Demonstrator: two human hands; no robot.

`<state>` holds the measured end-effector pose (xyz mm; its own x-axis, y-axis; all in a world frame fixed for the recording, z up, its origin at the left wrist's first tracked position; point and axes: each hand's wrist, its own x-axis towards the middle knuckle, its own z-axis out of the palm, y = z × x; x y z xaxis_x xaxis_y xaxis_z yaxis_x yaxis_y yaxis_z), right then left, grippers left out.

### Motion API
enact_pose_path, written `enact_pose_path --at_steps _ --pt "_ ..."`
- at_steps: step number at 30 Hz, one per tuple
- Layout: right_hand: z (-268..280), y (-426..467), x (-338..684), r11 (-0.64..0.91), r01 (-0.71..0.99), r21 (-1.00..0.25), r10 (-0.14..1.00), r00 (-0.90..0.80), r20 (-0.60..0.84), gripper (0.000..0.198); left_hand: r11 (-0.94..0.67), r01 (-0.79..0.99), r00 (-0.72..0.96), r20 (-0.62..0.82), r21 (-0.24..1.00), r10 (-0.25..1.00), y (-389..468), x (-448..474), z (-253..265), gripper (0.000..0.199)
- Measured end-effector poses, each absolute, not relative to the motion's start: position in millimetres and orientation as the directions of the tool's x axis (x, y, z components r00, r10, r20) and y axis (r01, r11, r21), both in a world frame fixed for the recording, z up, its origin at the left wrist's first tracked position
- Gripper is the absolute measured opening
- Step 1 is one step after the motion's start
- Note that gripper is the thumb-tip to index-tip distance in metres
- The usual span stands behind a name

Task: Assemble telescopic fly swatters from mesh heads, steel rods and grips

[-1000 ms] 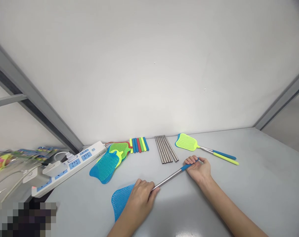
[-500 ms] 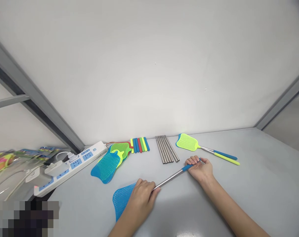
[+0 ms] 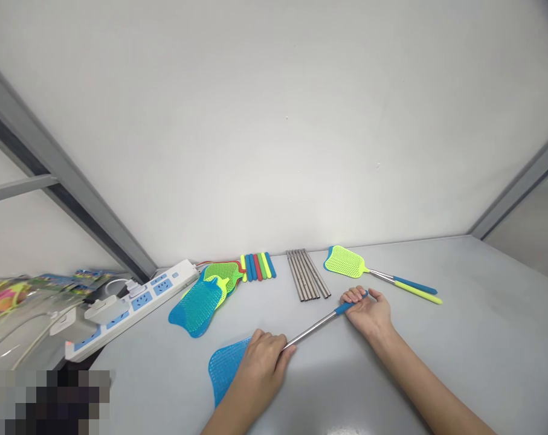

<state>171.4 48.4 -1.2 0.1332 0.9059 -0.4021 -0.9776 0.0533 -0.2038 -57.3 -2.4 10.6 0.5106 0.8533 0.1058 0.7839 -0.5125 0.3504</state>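
1. Left hand: fingers curled down over the neck of a blue mesh-headed fly swatter with a metal rod and blue grip, where head meets rod. The hand covers that joint, so whether the fingertips close round it cannot be told.
2. Right hand: fingers wrapped round the swatter's blue grip, thumb on the far side. Only a short blue stretch shows past the knuckles.
3. The swatter lies slantwise on the grey tabletop, head near the front edge, grip farther back and to the right. Half the head is hidden under the left hand.
4. Behind the right hand: a row of bare metal rods, lying side by side.
5. Right of these: a yellow-green swatter with a blue and yellow handle.
6. Behind the left hand: a pile of loose mesh heads, blue and green, overlapping; their count is unclear.
7. Beside the pile: a row of coloured grip sleeves.
8. Far left: a white power strip with blue sockets, partly cut off by a blurred patch.
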Motion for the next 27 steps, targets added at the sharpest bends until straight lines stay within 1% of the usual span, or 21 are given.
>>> enact_pose_path --at_steps 7,19,24,27 --pt "-0.7 48.7 171.5 0.059 -0.977 -0.204 0.908 0.138 -0.395 0.017 -0.5 0.789 0.501 0.097 0.358 0.86 -2.5 -57.7 9.6 0.032" --pt "-0.9 47.4 171.8 0.071 -0.982 -0.175 0.917 0.133 -0.376 0.015 -0.499 0.789 0.499 0.098 0.358 0.861 -1.1 -57.2 10.7 0.032" --pt "-4.3 48.0 171.6 0.063 -0.958 -0.281 0.938 0.153 -0.31 0.014 -0.493 0.791 0.489 0.111 0.363 0.865 -1.0 -58.0 8.7 0.031" --pt "-3.5 47.9 169.9 0.064 -0.953 -0.297 0.935 0.162 -0.316 0.013 -0.486 0.794 0.487 0.097 0.365 0.868 -1.4 -58.5 8.0 0.031"
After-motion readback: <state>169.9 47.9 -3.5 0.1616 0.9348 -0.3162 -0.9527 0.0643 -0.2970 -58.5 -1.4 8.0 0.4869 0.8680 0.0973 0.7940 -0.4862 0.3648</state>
